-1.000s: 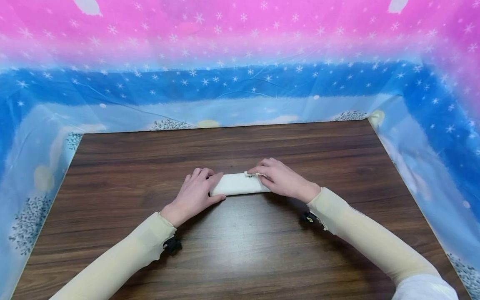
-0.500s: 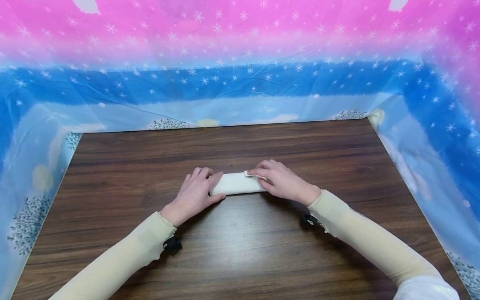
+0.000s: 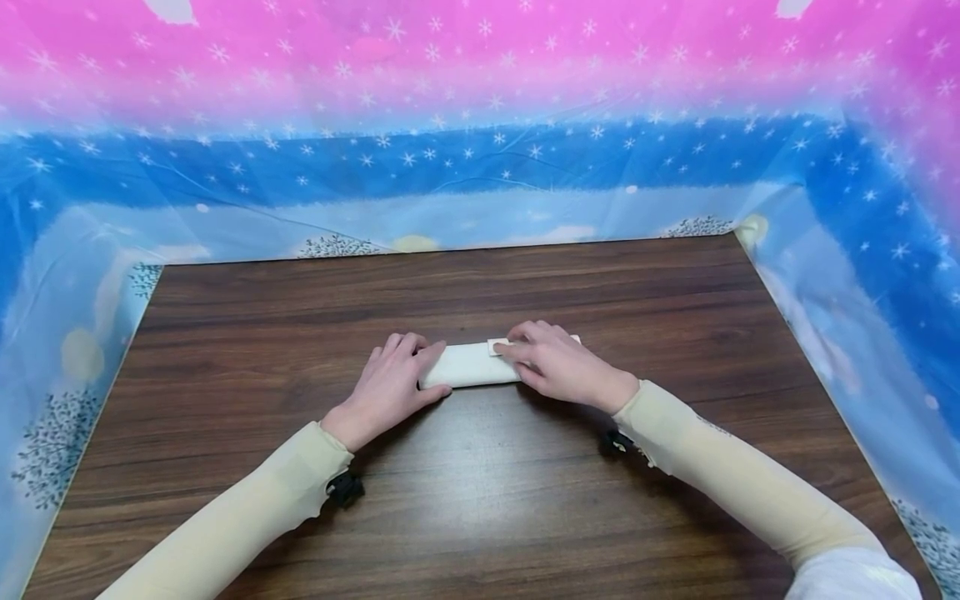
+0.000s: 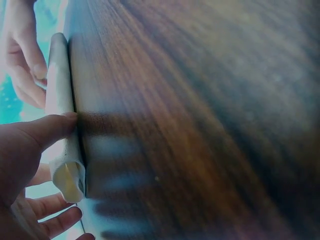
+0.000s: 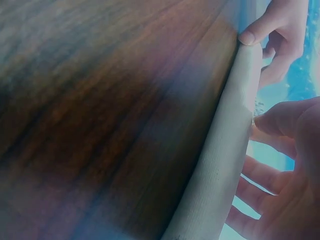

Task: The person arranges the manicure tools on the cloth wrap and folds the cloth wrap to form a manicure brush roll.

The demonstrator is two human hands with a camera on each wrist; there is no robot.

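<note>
A slim white pouch lies lengthwise across the middle of the wooden table. Its left end is in the grip of my left hand, thumb along the near edge and fingers at the far edge. In the left wrist view, that end of the pouch looks like a hollow fold. My right hand is over the right half, forefinger on a small white tab at the far edge. Thumb and forefinger come close together there in the right wrist view. The hand hides most of the pouch's right part.
Dark wooden table top extends around both hands. A pink and blue cloth with snowflakes hangs along its back and sides. A small black device sits under the left wrist, another under the right.
The tab, earlier tilted with a dark spot showing beneath, now lies flatter. My right hand has shifted slightly, and a white corner now shows beyond it. My left hand stays put.
</note>
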